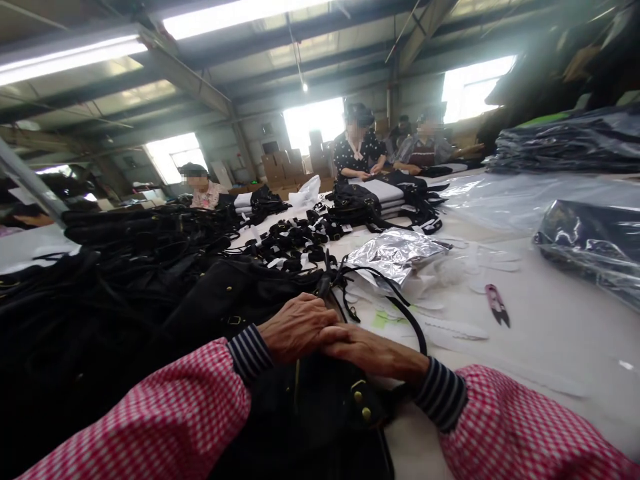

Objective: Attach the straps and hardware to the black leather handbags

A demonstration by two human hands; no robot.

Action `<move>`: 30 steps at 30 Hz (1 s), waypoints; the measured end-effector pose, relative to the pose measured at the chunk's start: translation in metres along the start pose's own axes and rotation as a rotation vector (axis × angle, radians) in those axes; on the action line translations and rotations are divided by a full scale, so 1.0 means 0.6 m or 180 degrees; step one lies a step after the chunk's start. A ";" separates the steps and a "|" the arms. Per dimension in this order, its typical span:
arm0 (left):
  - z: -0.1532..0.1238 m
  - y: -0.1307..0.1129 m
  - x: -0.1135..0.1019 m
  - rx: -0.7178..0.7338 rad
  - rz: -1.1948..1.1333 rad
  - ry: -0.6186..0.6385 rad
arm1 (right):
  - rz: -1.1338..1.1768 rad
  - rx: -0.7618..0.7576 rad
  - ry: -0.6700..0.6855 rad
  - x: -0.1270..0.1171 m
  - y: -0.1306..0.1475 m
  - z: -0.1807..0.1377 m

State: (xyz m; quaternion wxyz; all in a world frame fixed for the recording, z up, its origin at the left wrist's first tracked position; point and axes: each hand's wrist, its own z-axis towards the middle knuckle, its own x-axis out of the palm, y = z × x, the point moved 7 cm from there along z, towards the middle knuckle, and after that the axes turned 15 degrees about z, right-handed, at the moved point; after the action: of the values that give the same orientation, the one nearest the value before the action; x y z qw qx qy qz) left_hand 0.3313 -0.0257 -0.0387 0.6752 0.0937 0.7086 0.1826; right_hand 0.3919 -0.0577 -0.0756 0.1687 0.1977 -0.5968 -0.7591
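Right below me lies a black bag with brass-coloured studs and a zip. My left hand is closed at its top edge, knuckles up. Against it rests my right hand, its fingers pressed together and overlapping the left fingertips. Both hands appear to grip the bag's upper edge, though their fingers cover the exact part. A thin black strap loops out beside the right wrist. Another black bag with a small buckle lies left of my hands.
Black bags are heaped at the left. Beyond my hands lie small black strap pieces and a crinkled silvery plastic bag. Thread snips and a plastic-wrapped dark item sit rightward. Several people work across the table.
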 end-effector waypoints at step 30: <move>-0.061 0.001 0.058 -0.0458 -0.0626 -0.1110 | -0.3328 0.0541 -0.2010 -0.163 0.009 0.099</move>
State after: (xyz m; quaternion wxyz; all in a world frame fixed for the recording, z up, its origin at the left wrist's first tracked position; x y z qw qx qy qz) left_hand 0.2922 -0.0168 -0.0698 0.8070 0.0058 0.5719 0.1469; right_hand 0.4467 0.0391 -0.0480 -0.4270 0.2426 -0.5004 -0.7130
